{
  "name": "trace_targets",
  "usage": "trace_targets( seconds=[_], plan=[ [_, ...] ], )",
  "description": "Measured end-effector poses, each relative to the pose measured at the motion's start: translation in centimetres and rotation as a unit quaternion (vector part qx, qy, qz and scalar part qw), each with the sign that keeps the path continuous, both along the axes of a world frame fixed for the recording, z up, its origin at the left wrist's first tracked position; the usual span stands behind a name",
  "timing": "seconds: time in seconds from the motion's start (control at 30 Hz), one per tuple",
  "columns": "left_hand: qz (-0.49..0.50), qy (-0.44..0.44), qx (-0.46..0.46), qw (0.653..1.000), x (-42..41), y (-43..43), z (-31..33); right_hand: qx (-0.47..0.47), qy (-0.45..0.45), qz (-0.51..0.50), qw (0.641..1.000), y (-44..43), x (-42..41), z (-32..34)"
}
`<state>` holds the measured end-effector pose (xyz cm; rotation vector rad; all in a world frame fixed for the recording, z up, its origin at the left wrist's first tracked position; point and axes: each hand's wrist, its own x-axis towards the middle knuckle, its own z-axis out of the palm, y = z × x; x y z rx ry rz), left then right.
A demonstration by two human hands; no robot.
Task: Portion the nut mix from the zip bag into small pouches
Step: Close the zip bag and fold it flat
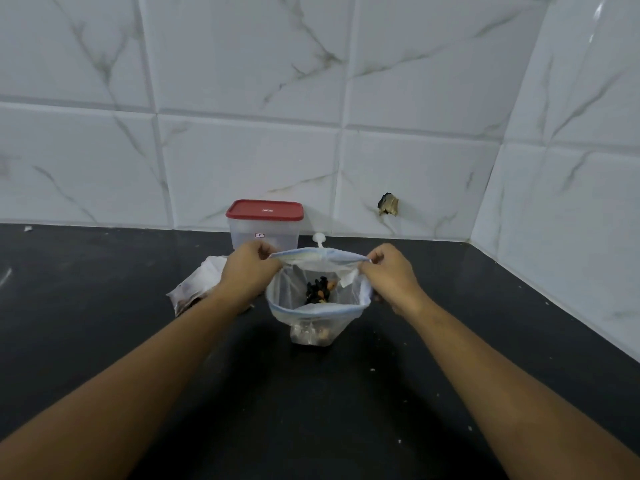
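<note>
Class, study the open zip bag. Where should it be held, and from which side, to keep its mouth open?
Pinch the rim of the zip bag at opposite ends, from left and right, as the left hand and right hand do. It is limp, mouth up, nut mix at the bottom; a lower grip would likely collapse it.

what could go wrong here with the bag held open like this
1. The zip bag stays open only because the left hand and right hand pinch its rim. If either hand lets go, it may slump and tip the nut mix onto the counter.
2. The left forearm passes over the crumpled white bag and might drag it.
</note>
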<state>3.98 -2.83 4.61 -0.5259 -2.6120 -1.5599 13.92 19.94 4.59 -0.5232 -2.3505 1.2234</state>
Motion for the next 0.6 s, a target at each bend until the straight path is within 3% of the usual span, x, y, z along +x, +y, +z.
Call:
trace_targets(
  seconds=[0.1,0.2,0.43,0.6],
  plan=[
    [-0.065,-0.172,0.027,0.983,1.3,-0.8,0.7,-0.206,-0.116,0.066,0.969,0.1,1.4,0.6],
    [-0.115,-0.297,0.043,0.947,1.9,-2.2,1.0,-0.355,-0.12,0.12,0.919,1.3,2.7,0.4],
    [-0.136,-0.36,0.088,0.919,2.3,-3.7,0.2,-0.362,-0.145,0.205,0.898,1.9,4.9,0.0],
    [-0.154,-0.394,0.18,0.888,3.4,-3.3,0.3,-0.386,-0.116,0.204,0.892,0.7,4.7,0.1]
  ],
)
